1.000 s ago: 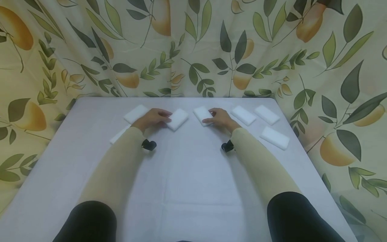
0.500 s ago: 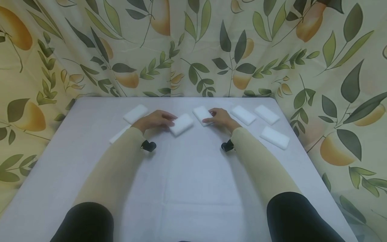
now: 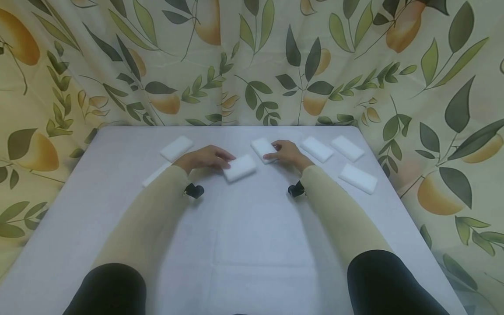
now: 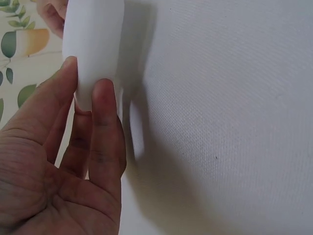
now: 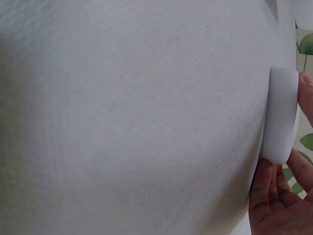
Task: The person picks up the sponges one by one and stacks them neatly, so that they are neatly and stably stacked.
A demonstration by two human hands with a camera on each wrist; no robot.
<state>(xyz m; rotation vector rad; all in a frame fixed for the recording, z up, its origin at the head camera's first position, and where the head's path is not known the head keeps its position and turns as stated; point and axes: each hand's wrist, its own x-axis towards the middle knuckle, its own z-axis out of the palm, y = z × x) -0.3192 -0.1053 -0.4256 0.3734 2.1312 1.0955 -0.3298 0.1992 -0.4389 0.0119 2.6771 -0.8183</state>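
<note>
Between the thumb and fingers of my left hand (image 3: pixel 206 158) is a white sponge (image 3: pixel 240 168), pinched at its left end. In the left wrist view this sponge (image 4: pixel 95 44) stands off the tabletop, its shadow beside it. My right hand (image 3: pixel 290 154) grips the right side of another white sponge (image 3: pixel 261 148), thumb on the near side. The right wrist view has that sponge (image 5: pixel 281 115) lying flat on the table, fingers (image 5: pixel 266 183) at its end. The two sponges are a small gap apart in the head view.
On the right of the white-covered table (image 3: pixel 260 245) lie three more white sponges, one of them a sponge (image 3: pixel 358 178) nearer the front. To the left are a sponge (image 3: pixel 176 148) and another (image 3: pixel 155 175) partly behind the left sleeve. A patterned curtain (image 3: pixel 252 65) hangs behind the table.
My left hand has moved right and slightly nearer with its sponge, which has turned to lie more crosswise. The right hand and its sponge have stayed in place.
</note>
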